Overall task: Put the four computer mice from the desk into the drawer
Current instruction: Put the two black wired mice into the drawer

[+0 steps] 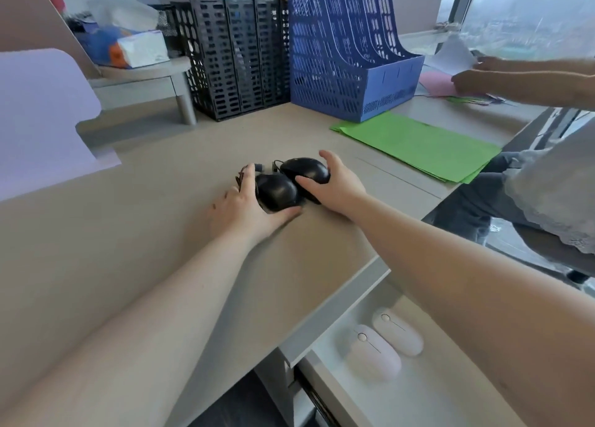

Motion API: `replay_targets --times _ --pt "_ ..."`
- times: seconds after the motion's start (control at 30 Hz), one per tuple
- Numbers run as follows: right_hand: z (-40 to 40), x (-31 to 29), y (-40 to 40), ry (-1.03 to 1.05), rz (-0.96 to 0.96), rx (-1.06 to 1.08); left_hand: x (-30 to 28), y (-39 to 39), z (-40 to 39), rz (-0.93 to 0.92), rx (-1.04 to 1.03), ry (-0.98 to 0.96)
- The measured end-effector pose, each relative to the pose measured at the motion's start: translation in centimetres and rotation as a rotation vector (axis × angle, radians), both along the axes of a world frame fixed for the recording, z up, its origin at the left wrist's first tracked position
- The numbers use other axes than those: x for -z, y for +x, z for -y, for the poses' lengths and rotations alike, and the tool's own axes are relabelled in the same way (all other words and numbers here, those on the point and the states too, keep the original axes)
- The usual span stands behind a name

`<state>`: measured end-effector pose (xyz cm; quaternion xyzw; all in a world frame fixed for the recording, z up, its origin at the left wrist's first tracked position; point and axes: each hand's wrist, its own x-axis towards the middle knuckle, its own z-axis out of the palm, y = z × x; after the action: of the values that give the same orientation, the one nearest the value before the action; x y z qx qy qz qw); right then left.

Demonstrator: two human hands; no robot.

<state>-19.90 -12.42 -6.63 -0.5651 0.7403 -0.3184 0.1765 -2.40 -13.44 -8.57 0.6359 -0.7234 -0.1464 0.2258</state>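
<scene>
Two black wired mice lie side by side on the beige desk (145,233). My left hand (244,207) wraps the nearer black mouse (277,190), fingers on its far-left side and thumb under its near edge. My right hand (335,182) grips the farther black mouse (306,169), thumb on its left flank and fingers over its right end. Their bundled cords (257,169) lie just behind my left fingers. Below the desk's front edge an open white drawer (418,388) holds two pale pink mice (373,352) (399,331) side by side.
A blue file rack (351,50) and a black file rack (235,56) stand at the back. Green paper sheets (421,146) lie to the right. Another person's hands (473,75) handle papers at the far right, with their lap beside the drawer. A monitor stand with tissues (141,50) is back left.
</scene>
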Motion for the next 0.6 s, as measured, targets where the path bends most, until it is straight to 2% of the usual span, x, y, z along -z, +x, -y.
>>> replay_targets --times 0.13,0.3,0.6 --pt "1.0 0.0 0.5 0.023 -0.116 -0.007 -0.3 -0.3 0.5 0.049 0.052 -0.009" --pt "-0.4 -0.6 0.7 -0.048 -0.01 0.023 -1.1 -0.3 -0.7 0.006 0.096 -0.023" --pt "-7.1 -1.8 0.3 -0.067 0.085 0.037 -2.2 -2.7 -6.9 -0.128 0.062 0.101"
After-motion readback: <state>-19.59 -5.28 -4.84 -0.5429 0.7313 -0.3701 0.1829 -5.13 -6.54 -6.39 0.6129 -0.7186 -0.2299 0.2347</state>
